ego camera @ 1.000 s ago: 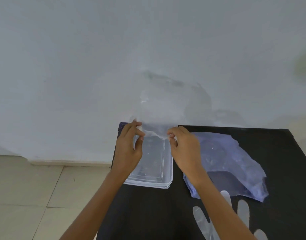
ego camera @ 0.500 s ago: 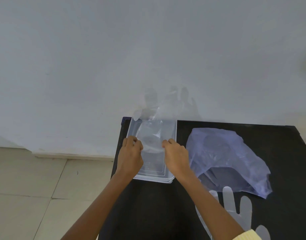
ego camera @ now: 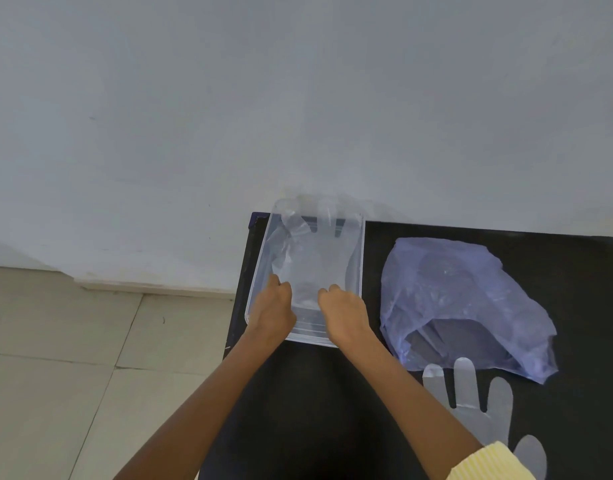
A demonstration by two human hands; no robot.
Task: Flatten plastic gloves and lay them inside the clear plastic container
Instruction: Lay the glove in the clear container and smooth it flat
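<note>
A clear plastic container (ego camera: pixel 361 258) stands at the left end of the black table (ego camera: pixel 298 410). A see-through plastic glove (ego camera: pixel 312 258) lies spread inside it, its fingers reaching over the far rim against the wall. My left hand (ego camera: pixel 273 311) pinches the glove's cuff at the near left. My right hand (ego camera: pixel 343 315) pinches the cuff at the near right. Both hands rest over the container's near end. A second flat glove (ego camera: pixel 481 407) lies on the table at the lower right, partly behind my right forearm.
A crumpled bluish plastic bag (ego camera: pixel 460 306) lies on the table to the right of the container. The grey wall (ego camera: pixel 298 98) rises right behind the table. A tiled floor (ego camera: pixel 73 358) lies to the left, beyond the table's left edge.
Both hands came down and toward me with the glove, which hung in the air against the wall and now lies inside the container.
</note>
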